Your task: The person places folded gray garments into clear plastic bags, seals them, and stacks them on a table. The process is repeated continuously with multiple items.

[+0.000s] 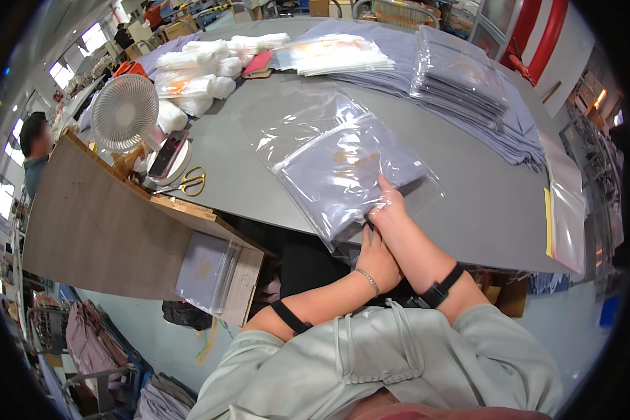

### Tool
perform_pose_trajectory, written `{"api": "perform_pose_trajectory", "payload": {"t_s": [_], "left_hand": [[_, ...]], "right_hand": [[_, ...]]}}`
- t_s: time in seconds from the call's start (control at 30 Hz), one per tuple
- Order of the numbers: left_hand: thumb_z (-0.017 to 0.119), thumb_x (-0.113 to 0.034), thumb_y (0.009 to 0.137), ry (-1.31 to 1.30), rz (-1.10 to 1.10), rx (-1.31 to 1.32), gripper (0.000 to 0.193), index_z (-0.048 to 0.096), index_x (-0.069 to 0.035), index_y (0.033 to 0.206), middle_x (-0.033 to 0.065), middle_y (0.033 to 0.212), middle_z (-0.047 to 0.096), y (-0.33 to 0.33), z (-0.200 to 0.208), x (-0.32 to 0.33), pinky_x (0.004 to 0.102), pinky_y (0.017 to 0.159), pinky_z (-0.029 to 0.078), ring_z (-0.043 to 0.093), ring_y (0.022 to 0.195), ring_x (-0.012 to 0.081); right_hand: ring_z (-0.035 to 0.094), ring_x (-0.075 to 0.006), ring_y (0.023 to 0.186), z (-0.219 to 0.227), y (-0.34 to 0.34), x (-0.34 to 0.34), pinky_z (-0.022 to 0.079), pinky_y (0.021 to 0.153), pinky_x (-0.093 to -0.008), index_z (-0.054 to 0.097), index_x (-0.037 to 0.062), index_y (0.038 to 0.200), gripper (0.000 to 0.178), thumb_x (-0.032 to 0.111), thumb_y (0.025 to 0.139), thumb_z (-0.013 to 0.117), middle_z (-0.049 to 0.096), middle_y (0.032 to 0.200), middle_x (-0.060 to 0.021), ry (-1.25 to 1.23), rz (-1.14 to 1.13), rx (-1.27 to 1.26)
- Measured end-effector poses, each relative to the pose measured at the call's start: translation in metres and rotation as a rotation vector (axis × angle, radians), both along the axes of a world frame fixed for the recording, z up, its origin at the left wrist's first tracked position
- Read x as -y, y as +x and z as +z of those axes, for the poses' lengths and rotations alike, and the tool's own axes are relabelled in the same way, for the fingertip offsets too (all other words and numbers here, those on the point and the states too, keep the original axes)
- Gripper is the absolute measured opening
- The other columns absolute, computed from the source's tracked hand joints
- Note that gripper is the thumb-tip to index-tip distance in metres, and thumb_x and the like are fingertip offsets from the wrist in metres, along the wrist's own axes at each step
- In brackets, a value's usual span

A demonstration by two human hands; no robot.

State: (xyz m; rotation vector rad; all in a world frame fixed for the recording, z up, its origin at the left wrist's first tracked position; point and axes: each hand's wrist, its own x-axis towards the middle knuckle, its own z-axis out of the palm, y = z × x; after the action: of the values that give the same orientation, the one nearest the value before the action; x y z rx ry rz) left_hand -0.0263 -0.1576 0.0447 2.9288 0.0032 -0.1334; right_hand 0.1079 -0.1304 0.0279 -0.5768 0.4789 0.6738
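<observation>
A clear plastic bag (322, 203) holding folded blue-grey fabric lies flat on the table, with tan print across its middle. My right hand (390, 206) grips the bag's near right edge, thumb on top and the other fingers hidden. Close below it, my left hand (379, 257) is closed near the bag's front edge, partly behind my right wrist. A small dark item (369, 225) shows at the left fingertips, too small to name. Yellow-handled scissors (191, 182) lie left of the bag.
A white fan (125, 112) and a phone (166, 155) stand at the left. Rolled white plastic (189, 87), flat bags (339, 56), stacked bagged fabric (462, 77) and loose blue-grey fabric (514, 140) line the far side. Another bagged piece (206, 269) rests in a wooden box. A person (35, 147) is far left.
</observation>
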Motion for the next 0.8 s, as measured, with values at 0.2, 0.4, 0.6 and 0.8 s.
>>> {"api": "perform_pose_trajectory", "payload": {"t_s": [0.2,0.4,0.6,0.8], "left_hand": [[0.050,-0.042,0.082,-0.046,-0.136,-0.041,0.068,0.035,-0.007,0.139,0.0188,0.144,0.030,-0.015,0.006,-0.018,0.0616,0.105,0.015,0.021,0.134,0.0405],[0.047,-0.038,0.083,-0.284,-0.163,-0.031,0.060,0.043,0.000,0.129,0.0203,0.139,0.036,-0.019,-0.012,-0.026,0.0611,0.104,0.019,0.026,0.132,0.0403],[0.043,-0.031,0.087,-0.158,-0.179,0.296,0.047,0.050,-0.002,0.124,0.0160,0.134,0.044,-0.022,-0.047,-0.032,0.0642,0.103,0.016,0.033,0.131,0.0280],[0.046,-0.030,0.085,-0.161,-0.152,0.471,0.042,0.058,-0.005,0.117,0.0101,0.120,0.055,-0.024,-0.066,-0.025,0.0599,0.105,0.017,0.047,0.118,0.0223]], "right_hand": [[0.052,-0.0322,0.110,-0.013,0.019,-0.080,0.043,0.095,-0.0513,0.043,-0.0015,0.124,0.037,0.021,0.095,0.048,0.051,0.122,-0.0157,-0.079,0.128,0.149],[0.054,-0.0332,0.106,-0.009,0.040,-0.177,0.045,0.091,-0.0516,0.043,-0.0007,0.123,0.039,0.025,0.095,0.049,0.052,0.120,-0.0166,-0.014,0.164,0.213],[0.059,-0.0270,0.096,0.020,0.072,-0.163,0.051,0.080,-0.0400,0.051,0.0026,0.112,0.047,0.040,0.085,0.062,0.059,0.109,-0.0126,-0.372,0.840,0.598],[0.051,-0.0330,0.106,0.010,0.060,-0.116,0.045,0.087,-0.0425,0.045,0.0132,0.127,0.052,0.025,0.080,0.065,0.045,0.130,-0.0132,-1.325,0.397,2.226]]}}
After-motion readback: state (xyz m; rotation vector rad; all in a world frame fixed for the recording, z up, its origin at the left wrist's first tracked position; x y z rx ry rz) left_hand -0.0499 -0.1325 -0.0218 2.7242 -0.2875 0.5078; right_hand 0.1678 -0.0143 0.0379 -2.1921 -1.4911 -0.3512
